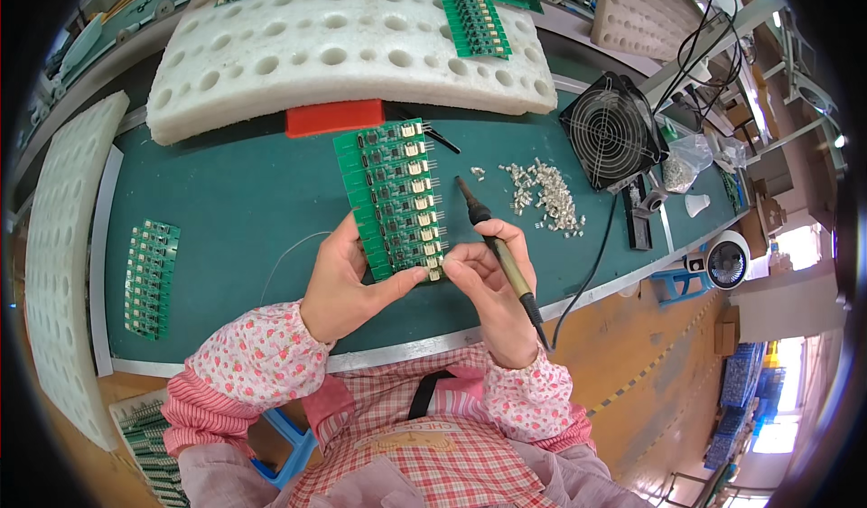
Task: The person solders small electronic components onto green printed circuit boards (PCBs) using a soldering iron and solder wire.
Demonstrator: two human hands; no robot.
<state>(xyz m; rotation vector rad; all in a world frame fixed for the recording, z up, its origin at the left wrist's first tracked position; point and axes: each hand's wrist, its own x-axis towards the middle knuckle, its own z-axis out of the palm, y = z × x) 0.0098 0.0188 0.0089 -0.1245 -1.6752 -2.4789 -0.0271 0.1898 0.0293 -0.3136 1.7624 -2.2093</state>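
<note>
Green board (379,205), white connectors (421,185) along its right side, lies between my hands over the tabletop (226,183). Fingers of my left hand (341,282) are clamped on its lower left part. Those of my right hand (495,307) grip the iron (515,271); two fingertips meet at the board's lower right corner, whether pinching a connector I cannot tell. Right: loose white parts (553,199), near the fan (614,133).

Surface (212,201) passable between leftmost circuit board (151,279) and hands (341,284), bar thin wire (288,250); foam block (348,52) obstructs beyond, fan (614,131) rightward.
</note>
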